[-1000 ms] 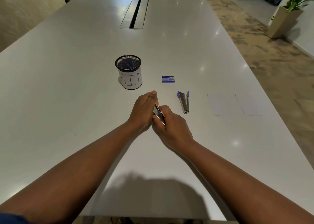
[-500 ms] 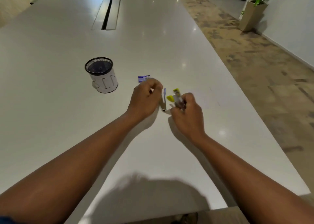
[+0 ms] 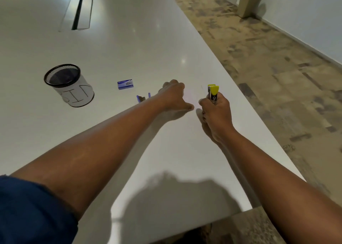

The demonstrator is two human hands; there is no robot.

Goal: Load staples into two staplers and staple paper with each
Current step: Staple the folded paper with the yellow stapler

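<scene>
The left forearm hides most of the blue-tipped metal stapler [image 3: 142, 98] on the white tabletop [image 3: 129, 45]. The left hand [image 3: 174, 95] reaches over faint, washed-out paper [image 3: 190, 97]; its grip is unreadable. Just right, the right hand [image 3: 216, 112] grips the upright yellow-tipped stapler [image 3: 213, 92].

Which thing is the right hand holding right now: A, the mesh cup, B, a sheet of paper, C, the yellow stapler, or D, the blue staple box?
C: the right hand grips the yellow stapler, its yellow end sticking up above the fingers.
</scene>
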